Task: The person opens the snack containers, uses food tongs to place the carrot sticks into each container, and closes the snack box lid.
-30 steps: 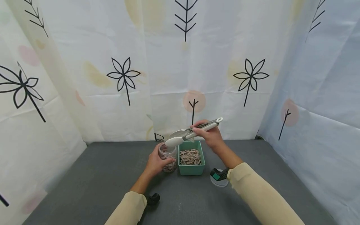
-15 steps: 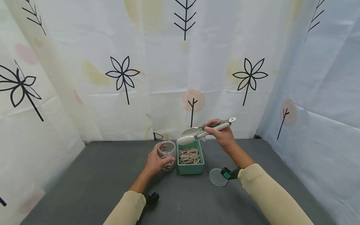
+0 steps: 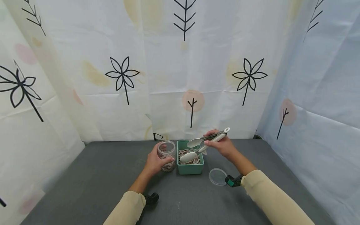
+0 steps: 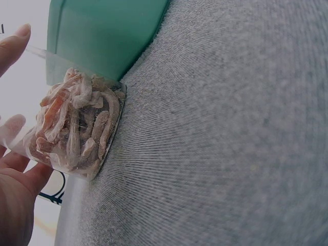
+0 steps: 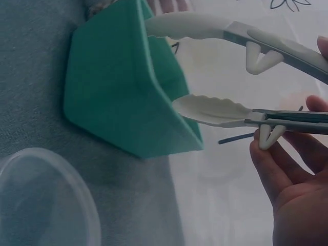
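My left hand (image 3: 154, 162) holds a clear jar (image 3: 166, 146), fingers and thumb around its sides. Pale brownish dried strips (image 4: 77, 113) fill its lower part in the left wrist view. Right beside the jar stands a green rectangular bin (image 3: 190, 169) with more such strips (image 3: 197, 161) inside. My right hand (image 3: 222, 147) grips white-and-grey tongs (image 3: 209, 144) by the handles. The tongs tilt down over the bin with their two scalloped heads spread apart and nothing between them. In the right wrist view the heads (image 5: 212, 108) overlap the bin's rim.
A round clear lid (image 3: 217, 177) lies on the dark grey table (image 3: 180, 203), right of the bin and below my right forearm. Behind the table hangs a white patterned curtain (image 3: 168, 118), close to the bin's far side.
The tongs have moved right, from over the jar's mouth to the bin, and then dipped toward the strips there. My left hand and the jar stay put. More of the lid shows.
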### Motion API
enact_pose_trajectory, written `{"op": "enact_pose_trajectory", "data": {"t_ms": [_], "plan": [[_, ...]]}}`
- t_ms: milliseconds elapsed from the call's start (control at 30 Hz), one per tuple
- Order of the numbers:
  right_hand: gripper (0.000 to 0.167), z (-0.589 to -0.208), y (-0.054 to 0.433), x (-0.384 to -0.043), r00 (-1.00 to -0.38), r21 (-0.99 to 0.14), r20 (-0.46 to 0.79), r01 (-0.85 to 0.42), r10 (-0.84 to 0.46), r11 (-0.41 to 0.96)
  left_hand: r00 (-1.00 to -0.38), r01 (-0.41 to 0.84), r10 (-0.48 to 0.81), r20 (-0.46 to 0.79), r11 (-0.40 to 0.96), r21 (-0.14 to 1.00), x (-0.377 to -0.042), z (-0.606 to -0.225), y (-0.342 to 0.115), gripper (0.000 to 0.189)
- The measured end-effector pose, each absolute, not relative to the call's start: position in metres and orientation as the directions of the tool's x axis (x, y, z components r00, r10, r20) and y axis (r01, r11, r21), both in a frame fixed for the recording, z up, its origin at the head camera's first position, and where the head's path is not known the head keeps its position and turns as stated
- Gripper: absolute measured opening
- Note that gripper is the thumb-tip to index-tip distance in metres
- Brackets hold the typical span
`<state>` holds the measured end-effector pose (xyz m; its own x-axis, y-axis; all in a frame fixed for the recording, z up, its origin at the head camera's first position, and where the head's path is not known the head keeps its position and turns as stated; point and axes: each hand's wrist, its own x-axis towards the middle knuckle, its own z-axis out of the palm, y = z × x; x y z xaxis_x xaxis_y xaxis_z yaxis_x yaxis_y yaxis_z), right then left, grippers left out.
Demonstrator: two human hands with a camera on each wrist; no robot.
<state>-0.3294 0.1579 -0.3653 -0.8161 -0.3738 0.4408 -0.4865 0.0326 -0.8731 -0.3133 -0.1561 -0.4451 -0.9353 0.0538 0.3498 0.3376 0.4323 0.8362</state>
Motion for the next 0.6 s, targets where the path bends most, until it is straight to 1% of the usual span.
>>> {"op": "enact_pose_trajectory", "data": {"t_ms": [67,200,300,500,600], "plan": [[0.036,-0.370,0.157,-0.329,-0.807,-0.870,0.435,-0.490,-0.400,0.042,-0.935,0.340,0.057,0.350,0.428,0.837,-0.313,-0.446,-0.156,0.084],[0.036,-0.377,0.154,-0.331,-0.786,-0.842,0.414,-0.522,-0.458,0.135,-0.935,0.341,0.060,0.350,0.427,0.838,-0.314,-0.446,-0.157,0.084],[0.035,-0.377,0.153,-0.329,-0.782,-0.819,0.397,-0.538,-0.481,0.200,-0.934,0.344,0.060,0.352,0.421,0.840,-0.313,-0.446,-0.156,0.084],[0.031,-0.360,0.147,-0.309,-0.807,-0.796,0.379,-0.533,-0.452,0.285,-0.933,0.348,0.066,0.354,0.415,0.841,-0.313,-0.447,-0.157,0.082],[0.027,-0.356,0.144,-0.302,-0.819,-0.803,0.375,-0.521,-0.434,0.289,-0.931,0.351,0.062,0.360,0.421,0.836,-0.313,-0.448,-0.156,0.082]]}}
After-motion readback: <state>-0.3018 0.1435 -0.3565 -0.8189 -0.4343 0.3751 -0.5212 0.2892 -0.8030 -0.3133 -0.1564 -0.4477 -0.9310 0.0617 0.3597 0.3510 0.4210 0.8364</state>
